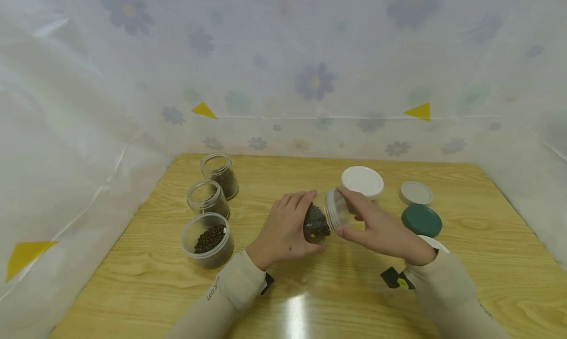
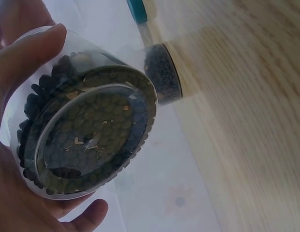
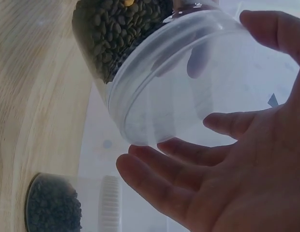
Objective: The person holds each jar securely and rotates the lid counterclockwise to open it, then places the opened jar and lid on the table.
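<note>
My left hand (image 1: 285,226) is wrapped round a clear jar (image 1: 316,223) of dark beans, tipped on its side with its mouth toward the right. In the left wrist view the jar's base (image 2: 92,140) faces the camera, beans lying against it. At the mouth end is a translucent lid (image 1: 336,211), held at its edge between the thumb and fingers of my right hand (image 1: 376,223). The right wrist view shows those fingertips (image 3: 135,162) along the lower rim of the lid, with beans visible behind it.
On the left stand an open tub (image 1: 208,240) of brown beans and two open jars, one nearer (image 1: 208,200) and one farther (image 1: 220,175). To the right are a white-lidded container (image 1: 362,181), a pale lid (image 1: 415,193), a green lid (image 1: 422,220) and a white lid partly behind my wrist.
</note>
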`<state>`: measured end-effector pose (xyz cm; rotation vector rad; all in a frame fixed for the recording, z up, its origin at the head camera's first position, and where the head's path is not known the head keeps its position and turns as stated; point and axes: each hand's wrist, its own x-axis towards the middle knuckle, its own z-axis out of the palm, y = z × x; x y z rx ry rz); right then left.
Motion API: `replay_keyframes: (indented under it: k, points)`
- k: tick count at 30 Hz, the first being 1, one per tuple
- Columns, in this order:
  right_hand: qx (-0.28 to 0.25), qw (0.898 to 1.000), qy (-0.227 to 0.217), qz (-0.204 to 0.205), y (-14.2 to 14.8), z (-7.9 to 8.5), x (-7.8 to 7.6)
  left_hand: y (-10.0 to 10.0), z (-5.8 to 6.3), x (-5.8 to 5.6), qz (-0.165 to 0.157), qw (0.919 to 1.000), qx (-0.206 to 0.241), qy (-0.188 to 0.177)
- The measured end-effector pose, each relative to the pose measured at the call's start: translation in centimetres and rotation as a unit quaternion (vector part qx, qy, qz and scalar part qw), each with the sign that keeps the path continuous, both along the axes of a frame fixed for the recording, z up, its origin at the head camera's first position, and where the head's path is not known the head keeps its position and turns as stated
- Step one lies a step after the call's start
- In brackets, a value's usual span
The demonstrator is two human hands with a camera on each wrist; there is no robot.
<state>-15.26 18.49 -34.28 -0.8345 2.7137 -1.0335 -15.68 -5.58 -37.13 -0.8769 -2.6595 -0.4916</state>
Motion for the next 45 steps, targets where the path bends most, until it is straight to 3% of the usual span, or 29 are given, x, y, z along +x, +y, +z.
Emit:
replay_keyframes:
  k: [7,13,21,25,29,34,39,45]
  points:
    - [-0.018,1.0,0.014,0.012,0.2,-0.2,0.1,0.0,0.0,-0.1,-0.004,0.9999,0.013,0.005]
    - [-0.045,0.999,0.0,0.011,0.0,-0.6,0.1,-0.1,-0.3,-0.2,0.0,0.9998,0.017,0.009]
    - [-0.052,0.999,0.01,-0.005,-0.1,-0.4,0.1,-0.2,-0.2,-0.3,-0.003,0.9997,0.025,-0.001]
    - [-0.035,0.998,-0.017,-0.047,-0.1,0.2,0.2,-0.3,-0.1,-0.3,0.003,0.9998,0.02,-0.002]
    - [-0.012,0.993,-0.075,-0.095,-0.4,0.6,0.1,-0.3,-0.2,-0.3,0.0,0.9999,0.013,0.002]
    - [0.001,0.986,-0.114,-0.119,-0.9,0.8,0.0,-0.2,-0.2,-0.2,-0.003,1.0,0.009,0.0]
    - [0.016,0.992,-0.084,-0.098,-1.2,0.9,0.0,-0.2,-0.2,-0.1,-0.001,1.0,0.009,-0.001]
    - [0.01,0.999,-0.039,-0.031,-0.6,0.4,0.2,-0.4,-0.1,0.0,-0.002,0.9999,0.01,-0.008]
